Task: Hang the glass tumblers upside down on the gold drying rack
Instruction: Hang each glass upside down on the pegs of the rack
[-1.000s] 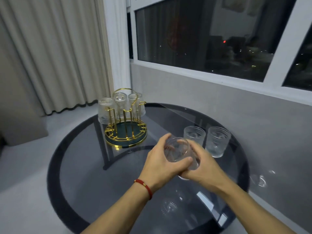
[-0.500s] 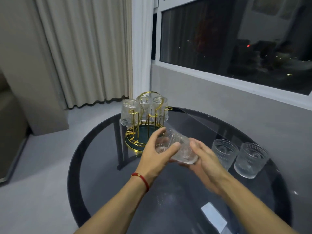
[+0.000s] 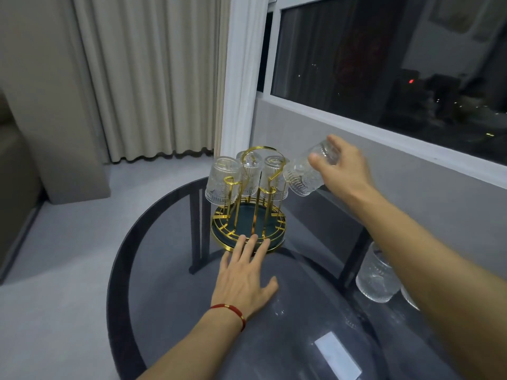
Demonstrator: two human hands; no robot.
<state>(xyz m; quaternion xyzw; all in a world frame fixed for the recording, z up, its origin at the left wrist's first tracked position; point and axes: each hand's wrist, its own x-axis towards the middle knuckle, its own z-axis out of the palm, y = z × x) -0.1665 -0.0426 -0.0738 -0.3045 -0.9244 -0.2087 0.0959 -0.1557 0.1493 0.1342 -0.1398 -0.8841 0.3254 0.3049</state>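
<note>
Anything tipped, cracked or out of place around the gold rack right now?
Nothing stands out. Three clear ribbed glass tumblers hang upside down on the gold wire drying rack; the tilted fourth tumbler is simply held in the right hand. No cracks or spills show.

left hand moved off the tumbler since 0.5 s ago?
Yes. The left hand has let go and dropped to the table, fingertips at the gold rack base; the right hand alone holds the tumbler.

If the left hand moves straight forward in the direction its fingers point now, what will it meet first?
The left hand lies flat on the table, fingers pointing at the gold rack. Its round base is first in line; the fingertips seem already at its near rim, though depth is unclear.
</note>
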